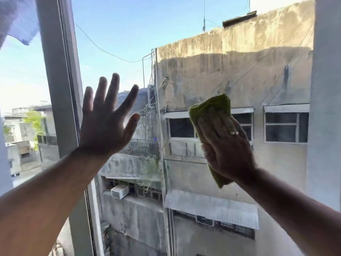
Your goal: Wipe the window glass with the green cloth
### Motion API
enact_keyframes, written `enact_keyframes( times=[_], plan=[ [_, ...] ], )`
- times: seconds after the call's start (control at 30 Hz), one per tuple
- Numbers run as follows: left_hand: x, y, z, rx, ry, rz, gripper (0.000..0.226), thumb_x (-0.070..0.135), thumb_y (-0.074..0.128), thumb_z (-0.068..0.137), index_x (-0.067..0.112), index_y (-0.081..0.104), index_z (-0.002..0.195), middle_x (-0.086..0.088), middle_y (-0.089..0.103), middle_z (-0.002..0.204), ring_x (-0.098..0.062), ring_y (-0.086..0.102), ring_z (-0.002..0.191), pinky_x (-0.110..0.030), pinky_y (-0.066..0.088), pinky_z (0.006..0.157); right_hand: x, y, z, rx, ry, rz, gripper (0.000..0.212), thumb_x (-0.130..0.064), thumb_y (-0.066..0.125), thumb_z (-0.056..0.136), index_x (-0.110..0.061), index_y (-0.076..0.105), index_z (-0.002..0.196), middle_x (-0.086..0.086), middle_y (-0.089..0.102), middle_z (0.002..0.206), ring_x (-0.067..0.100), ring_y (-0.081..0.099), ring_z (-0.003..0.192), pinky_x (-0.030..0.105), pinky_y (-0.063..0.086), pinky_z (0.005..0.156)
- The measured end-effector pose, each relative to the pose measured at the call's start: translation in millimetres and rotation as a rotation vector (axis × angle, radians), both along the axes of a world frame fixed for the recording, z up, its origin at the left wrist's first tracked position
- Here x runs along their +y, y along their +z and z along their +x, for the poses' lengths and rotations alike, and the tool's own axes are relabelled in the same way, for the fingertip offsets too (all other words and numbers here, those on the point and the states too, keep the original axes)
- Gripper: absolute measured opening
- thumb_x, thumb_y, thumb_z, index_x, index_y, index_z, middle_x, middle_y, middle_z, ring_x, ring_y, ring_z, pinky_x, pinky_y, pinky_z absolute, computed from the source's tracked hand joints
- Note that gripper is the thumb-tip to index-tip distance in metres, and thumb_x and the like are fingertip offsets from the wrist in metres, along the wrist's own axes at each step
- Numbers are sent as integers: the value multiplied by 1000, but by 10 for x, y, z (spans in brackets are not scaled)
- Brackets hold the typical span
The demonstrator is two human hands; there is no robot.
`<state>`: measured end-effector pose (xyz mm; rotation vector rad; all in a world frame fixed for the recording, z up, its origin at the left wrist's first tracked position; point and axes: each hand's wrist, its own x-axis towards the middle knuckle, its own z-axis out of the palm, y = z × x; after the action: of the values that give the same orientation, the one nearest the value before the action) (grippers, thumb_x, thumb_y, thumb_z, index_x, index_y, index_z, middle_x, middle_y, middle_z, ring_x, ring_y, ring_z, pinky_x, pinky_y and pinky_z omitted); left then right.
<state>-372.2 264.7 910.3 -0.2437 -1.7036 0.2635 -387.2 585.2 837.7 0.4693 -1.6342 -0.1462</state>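
The window glass (184, 52) fills the middle of the view, with a stained grey building behind it. My right hand (227, 145) lies flat on the pane at centre right, pressing the folded green cloth (212, 106) against the glass; the cloth sticks out above my fingertips and below my wrist. A ring shows on one finger. My left hand (105, 122) is raised at centre left with its fingers spread wide, palm toward the glass near the frame, holding nothing.
A grey vertical window frame (59, 80) runs down the left, with another pane beyond it. A second frame edge (326, 89) stands at the far right. A pale blue fabric (18, 19) hangs at the top left corner.
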Motion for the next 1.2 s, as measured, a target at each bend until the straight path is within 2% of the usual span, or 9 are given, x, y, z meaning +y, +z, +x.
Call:
enact_keyframes(
  times=[0.13,0.3,0.47,0.63,0.7,0.87,1.07,1.13,1.2],
  plan=[
    [-24,-11,-12,9,-18,-8,62,58,24,105,34,16,162,-16,11,171,-38,12,157,-56,9,125,-569,-3,0,29,1,-172,74,-30,52,91,-20,24,158,11,28,163,33,26,148,44,14,123],
    [-37,-5,10,-2,-18,-4,62,59,22,105,35,18,162,-16,14,171,-38,13,157,-57,12,125,-498,-264,78,18,-62,640,66,-16,47,98,-24,25,159,-1,23,166,20,21,154,40,5,129],
    [-16,-37,2,5,-18,-8,61,57,23,106,35,16,162,-15,13,171,-37,13,157,-57,13,126,-583,299,92,36,55,227,57,-6,55,95,-20,45,150,0,46,156,22,38,147,44,33,121],
    [-53,-30,-2,-22,-27,-23,61,58,21,106,36,15,162,-14,13,171,-35,12,157,-53,9,126,-655,-490,205,4,-34,989,64,-18,42,93,-26,31,155,-7,38,160,16,30,150,42,-6,127],
    [-40,-39,-15,-18,-21,-15,60,58,22,106,36,15,162,-14,12,171,-35,13,158,-53,9,126,-521,-179,123,84,-50,886,63,-10,47,93,-26,36,153,-7,40,159,16,30,150,41,-1,129],
    [-21,-41,-10,-7,-24,-22,59,55,22,106,35,16,162,-14,12,171,-35,12,158,-53,10,126,-555,442,79,1,230,104,63,-2,71,83,-19,55,142,-1,53,149,20,43,142,42,37,118],
    [-10,-32,41,-37,-37,-12,58,52,20,107,35,17,162,-15,12,171,-36,12,158,-53,9,127,-565,-278,168,-12,13,933,60,-36,49,98,-29,33,155,-5,35,162,18,29,151,41,0,127],
    [-1,-27,39,-32,-37,-6,58,52,19,107,35,18,162,-15,13,171,-35,12,157,-53,10,127,-287,71,107,53,-9,855,58,-30,51,97,-31,34,153,-3,38,160,16,35,147,41,12,125],
    [-1,-21,26,-30,-33,-5,58,52,19,106,34,19,162,-15,13,171,-35,13,157,-53,10,127,-14,504,36,68,9,437,60,-24,58,95,-25,37,152,7,45,155,23,43,137,44,32,115]
  ],
)
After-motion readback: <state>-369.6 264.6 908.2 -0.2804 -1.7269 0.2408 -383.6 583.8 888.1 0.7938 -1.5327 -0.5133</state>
